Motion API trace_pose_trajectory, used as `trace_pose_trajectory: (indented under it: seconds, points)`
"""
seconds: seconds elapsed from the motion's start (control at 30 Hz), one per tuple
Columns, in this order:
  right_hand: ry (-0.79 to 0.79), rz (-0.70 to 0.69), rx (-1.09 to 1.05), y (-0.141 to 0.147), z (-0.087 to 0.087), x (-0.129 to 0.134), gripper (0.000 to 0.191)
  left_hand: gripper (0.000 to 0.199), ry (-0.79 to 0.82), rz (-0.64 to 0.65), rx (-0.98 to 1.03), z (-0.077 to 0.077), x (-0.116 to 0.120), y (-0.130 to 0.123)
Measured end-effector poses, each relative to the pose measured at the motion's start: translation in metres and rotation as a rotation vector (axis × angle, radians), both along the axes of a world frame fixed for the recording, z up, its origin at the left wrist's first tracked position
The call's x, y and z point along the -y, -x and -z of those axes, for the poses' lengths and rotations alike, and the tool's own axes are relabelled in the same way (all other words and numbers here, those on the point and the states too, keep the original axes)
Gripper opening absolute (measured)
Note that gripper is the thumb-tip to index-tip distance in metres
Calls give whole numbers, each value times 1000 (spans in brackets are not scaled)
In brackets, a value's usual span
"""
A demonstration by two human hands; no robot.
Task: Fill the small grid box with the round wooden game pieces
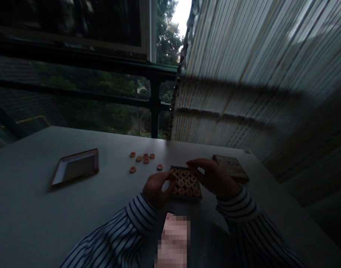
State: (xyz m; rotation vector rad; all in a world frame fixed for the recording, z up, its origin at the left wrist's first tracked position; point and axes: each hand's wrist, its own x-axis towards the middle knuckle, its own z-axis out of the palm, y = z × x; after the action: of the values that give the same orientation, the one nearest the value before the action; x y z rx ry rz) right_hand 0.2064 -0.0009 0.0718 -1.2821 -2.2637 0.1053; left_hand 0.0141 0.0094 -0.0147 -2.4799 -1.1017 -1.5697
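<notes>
Left hand: hold cannot be told
Right hand: parted, seemingly empty
Discs between hands: may be displaced if brushed

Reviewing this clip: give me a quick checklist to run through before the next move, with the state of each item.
1. Left hand at the tray: ok, fingertips at its left edge.
2. Left hand's grip on a disc: cannot tell, too dark at the fingertips.
3. Right hand clear of the discs in the tray: cannot tell; it is over the right side, height unclear.
4. All discs inside the tray: not ok, several loose discs lie on the table to its left.
5. Phone clear of the tray: ok, it lies nearer the person.
6. Shallow open box clear of the loose discs: ok, well to their left.
</notes>
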Motion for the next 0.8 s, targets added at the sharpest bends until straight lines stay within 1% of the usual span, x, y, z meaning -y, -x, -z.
trace_pose_trajectory:
  seconds: [0.13, 0.27, 0.53, 0.67, 0.8]
  points:
    - [50, -1, 37, -1, 4, -1, 22, 21, -11, -15, 0, 1, 1, -3]
    - [68, 21, 59, -2, 6, -2, 21, 21, -5, -6, -5, 0, 3, -4]
    - [97, 20, 68, -4, 2, -1, 20, 25, -14, 22, -21, 3, 4, -2]
    - [114, -4, 78, 0, 2, 1, 21, 26, -12, 22, -27, 6, 4, -3]
    - [114, -37, 83, 6, 6, 1, 19, 27, -12, 21, -14, 8, 5, -3]
